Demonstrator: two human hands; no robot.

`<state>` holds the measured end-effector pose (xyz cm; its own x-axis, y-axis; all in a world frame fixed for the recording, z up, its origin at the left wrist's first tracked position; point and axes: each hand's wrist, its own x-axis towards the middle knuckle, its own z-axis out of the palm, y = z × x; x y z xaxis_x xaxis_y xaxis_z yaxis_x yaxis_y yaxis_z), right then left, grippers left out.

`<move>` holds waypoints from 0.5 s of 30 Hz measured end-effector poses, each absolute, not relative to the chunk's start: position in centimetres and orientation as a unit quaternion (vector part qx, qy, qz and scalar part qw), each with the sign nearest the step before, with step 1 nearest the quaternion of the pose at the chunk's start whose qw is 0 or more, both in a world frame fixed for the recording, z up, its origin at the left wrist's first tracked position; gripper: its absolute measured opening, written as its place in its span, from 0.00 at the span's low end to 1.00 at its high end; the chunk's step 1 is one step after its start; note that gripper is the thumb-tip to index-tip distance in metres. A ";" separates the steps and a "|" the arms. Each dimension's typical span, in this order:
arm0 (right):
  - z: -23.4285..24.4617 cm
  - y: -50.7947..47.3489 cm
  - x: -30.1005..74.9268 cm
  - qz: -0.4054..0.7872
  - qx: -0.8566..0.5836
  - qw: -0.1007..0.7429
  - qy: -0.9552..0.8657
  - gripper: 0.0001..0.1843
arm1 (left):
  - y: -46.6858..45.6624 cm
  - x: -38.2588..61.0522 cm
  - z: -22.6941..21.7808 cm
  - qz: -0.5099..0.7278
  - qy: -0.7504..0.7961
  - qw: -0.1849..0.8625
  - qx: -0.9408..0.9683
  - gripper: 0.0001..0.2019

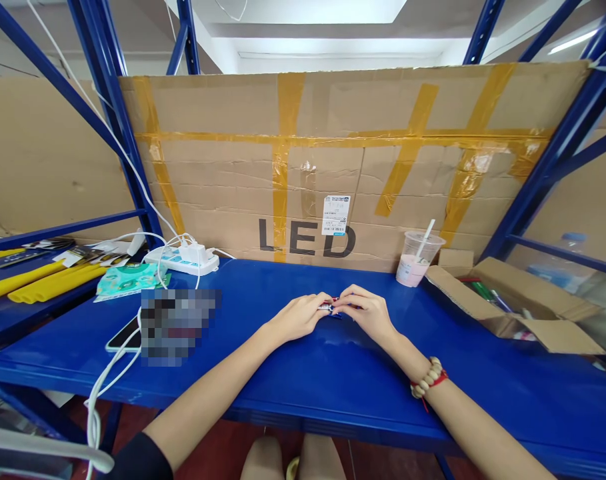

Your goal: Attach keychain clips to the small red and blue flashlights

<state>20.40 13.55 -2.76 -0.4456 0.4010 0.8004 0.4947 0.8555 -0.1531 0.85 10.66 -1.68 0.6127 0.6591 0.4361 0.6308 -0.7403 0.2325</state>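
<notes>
My left hand (303,316) and my right hand (365,311) meet over the middle of the blue table. Between their fingertips is a small object (325,307) with white, red and blue parts, too covered by the fingers to name. The left fingers are closed round its left side. My right thumb and index finger pinch at its right end. A dark blue bit (335,317) shows just beneath the fingertips, close to the table top.
An opened cardboard box (513,313) with pens or similar items stands right, beside a plastic cup (413,260) with a straw. At left are a power strip (185,259), white cables, a teal packet (127,279) and a phone (123,335). A large cardboard sheet (223,193) closes the back.
</notes>
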 end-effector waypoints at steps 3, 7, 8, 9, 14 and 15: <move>-2.9 13.5 20.4 -0.028 -0.271 0.442 -0.854 0.12 | 10.5 0.9 -1.7 0.249 0.364 0.040 0.897 0.06; -2.9 13.5 20.4 -0.006 -0.283 0.440 -0.852 0.11 | 10.4 1.1 -1.8 0.259 0.355 0.041 0.897 0.03; -2.9 13.5 20.4 0.001 -0.286 0.441 -0.851 0.11 | 10.4 1.1 -1.9 0.262 0.352 0.037 0.898 0.03; -2.9 13.5 20.4 0.010 -0.290 0.440 -0.850 0.11 | 10.4 1.1 -1.9 0.263 0.350 0.031 0.898 0.03; -3.0 13.3 20.0 0.079 -0.336 0.460 -0.818 0.11 | 10.7 1.1 -2.0 0.281 0.346 0.032 0.894 0.03; -3.0 13.3 19.9 0.088 -0.349 0.462 -0.811 0.11 | 10.8 1.1 -2.0 0.283 0.345 0.034 0.894 0.03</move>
<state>19.89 13.25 -2.97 -0.3297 0.6475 0.6870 0.4841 0.7407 -0.4658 1.06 10.76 -2.04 0.6007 0.6372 0.4828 0.5981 -0.7589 0.2574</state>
